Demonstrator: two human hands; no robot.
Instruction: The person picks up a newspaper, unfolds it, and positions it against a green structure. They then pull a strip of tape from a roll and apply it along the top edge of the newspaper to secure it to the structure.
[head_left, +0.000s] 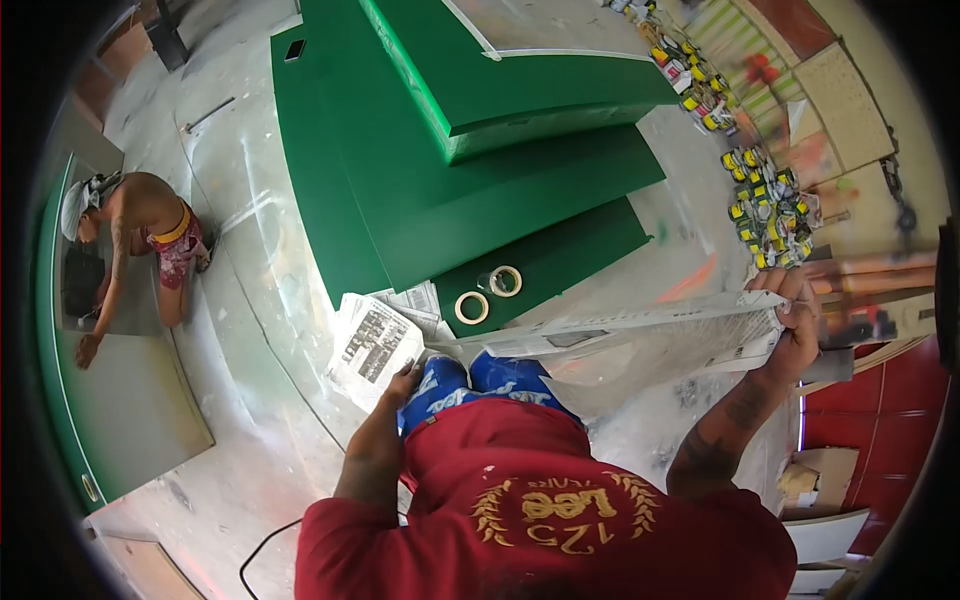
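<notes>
My right hand (pixel 797 318) is raised at the right, its fingers closed on the end of a long newspaper sheet (pixel 655 338). The sheet stretches across in front of my lap towards the left. By my left thigh, my left hand (pixel 404 382) grips the edge of a folded stack of newspapers (pixel 372 345). One tape roll (pixel 471 307) lies flat on a dark green panel (pixel 575 270) before my knees. Beside it is a second tape roll (pixel 505 281).
A large green counter-like structure (pixel 330 150) fills the middle, with a phone (pixel 294 50) on it. At the left, another person (pixel 150 220) crouches by a green-edged panel (pixel 130 400). Several paint cans (pixel 765 205) stand at the right. A cable (pixel 262 550) runs near my left side.
</notes>
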